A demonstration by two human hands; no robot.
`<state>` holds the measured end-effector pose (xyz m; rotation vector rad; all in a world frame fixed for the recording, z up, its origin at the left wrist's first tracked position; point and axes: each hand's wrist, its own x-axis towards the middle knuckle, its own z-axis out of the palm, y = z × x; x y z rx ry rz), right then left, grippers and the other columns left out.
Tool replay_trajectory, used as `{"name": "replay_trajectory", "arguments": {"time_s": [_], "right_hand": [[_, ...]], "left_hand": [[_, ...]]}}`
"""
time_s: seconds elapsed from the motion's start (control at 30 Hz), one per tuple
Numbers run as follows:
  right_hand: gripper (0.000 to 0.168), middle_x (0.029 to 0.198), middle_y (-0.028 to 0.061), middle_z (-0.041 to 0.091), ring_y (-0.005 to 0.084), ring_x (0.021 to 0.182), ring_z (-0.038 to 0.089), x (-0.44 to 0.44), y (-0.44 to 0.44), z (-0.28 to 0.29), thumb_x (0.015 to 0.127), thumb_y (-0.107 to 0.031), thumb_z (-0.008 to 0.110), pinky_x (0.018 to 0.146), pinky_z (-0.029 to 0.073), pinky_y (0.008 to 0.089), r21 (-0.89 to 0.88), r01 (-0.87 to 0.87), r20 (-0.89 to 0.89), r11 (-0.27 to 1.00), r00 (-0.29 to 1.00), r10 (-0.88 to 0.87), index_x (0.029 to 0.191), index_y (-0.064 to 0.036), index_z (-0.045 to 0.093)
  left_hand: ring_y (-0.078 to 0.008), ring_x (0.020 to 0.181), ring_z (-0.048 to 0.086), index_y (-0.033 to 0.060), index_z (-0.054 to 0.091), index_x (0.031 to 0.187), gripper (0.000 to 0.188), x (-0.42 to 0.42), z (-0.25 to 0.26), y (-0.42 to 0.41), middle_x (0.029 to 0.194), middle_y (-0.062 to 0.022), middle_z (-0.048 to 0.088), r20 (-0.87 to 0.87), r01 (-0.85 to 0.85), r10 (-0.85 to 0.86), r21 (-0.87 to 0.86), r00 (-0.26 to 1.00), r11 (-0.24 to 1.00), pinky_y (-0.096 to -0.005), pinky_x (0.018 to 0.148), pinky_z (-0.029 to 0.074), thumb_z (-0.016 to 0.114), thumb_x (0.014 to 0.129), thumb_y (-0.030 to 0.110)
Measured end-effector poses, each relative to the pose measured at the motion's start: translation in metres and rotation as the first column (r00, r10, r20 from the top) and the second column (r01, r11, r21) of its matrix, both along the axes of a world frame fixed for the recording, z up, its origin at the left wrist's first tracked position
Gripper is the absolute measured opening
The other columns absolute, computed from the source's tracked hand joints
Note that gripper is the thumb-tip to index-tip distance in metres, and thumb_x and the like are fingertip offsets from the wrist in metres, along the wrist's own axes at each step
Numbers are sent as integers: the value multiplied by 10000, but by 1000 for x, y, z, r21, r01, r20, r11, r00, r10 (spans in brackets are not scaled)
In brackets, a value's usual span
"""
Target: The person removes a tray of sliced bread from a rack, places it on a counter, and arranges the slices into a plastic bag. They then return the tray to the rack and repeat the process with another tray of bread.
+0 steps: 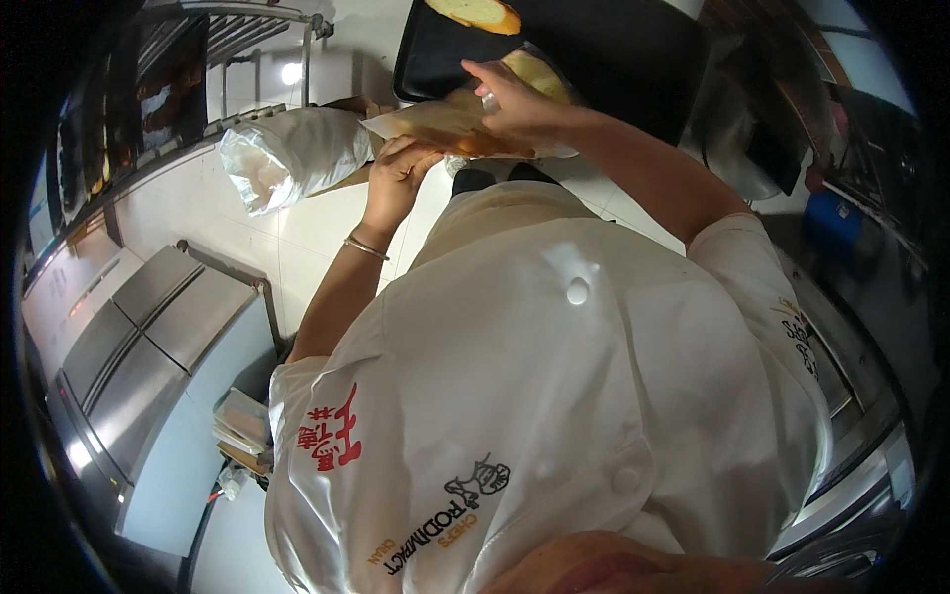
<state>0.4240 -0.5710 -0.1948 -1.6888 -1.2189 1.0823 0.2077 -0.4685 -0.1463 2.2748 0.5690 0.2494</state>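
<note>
My left hand [404, 167], with a bangle on the wrist, pinches the near left edge of a translucent plastic bag [419, 126]. Brownish, bread-like contents show through its film. Above the bag is my right hand [519, 104], its index finger stretched to the left. Something small and whitish shows at its curled fingers; whether they grip the film is unclear. Just beyond that hand lies a pale yellow bread slice [538, 74], partly covered. Another bread slice [475, 15] with a golden crust rests on the black baking tray [438, 56], cut off by the top rim.
On the left, a white plastic sack [297, 156] lies by a cardboard box [349, 178]. A metal rack [256, 37] stands behind it. Stainless steel cabinet doors [159, 319] are at lower left. A blue object [831, 219] sits in shadow at right.
</note>
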Motion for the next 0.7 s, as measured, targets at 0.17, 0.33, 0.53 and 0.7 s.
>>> {"name": "replay_trajectory", "arguments": {"time_s": [0.17,0.33,0.53,0.7], "right_hand": [[789,1362,187,407,268,1264,411,-10,-19,-39,750,-127,597,1009,369,329,-104,163,-43,981,985,-169,1441,-81,219],[320,1051,86,649,244,1029,594,36,-37,-52,797,-255,593,822,486,359,-543,-139,568,828,666,484,1090,-137,648],[153,906,91,641,252,848,622,81,-16,-99,825,-199,609,752,494,360,2,529,176,849,835,-521,939,-118,672],[430,1127,103,575,159,1032,554,11,-6,-77,876,-178,559,892,443,296,-68,-106,-147,992,985,95,1276,-41,483]], "left_hand": [[-253,811,586,26,680,872,143,-1,4,-2,849,-88,639,12,-13,13,-23,1000,1000,-323,726,468,676,815,157],[-272,805,588,27,674,858,152,-6,-2,-1,847,-90,638,22,-42,42,-3,999,999,-337,717,475,679,808,171],[-263,823,593,25,673,873,152,-4,0,-1,870,-87,644,-24,-26,26,-23,999,999,-327,738,478,676,817,166],[-251,833,600,26,681,899,148,-5,0,-3,885,-90,647,-33,-39,38,-36,999,999,-316,748,479,669,827,155]]}}
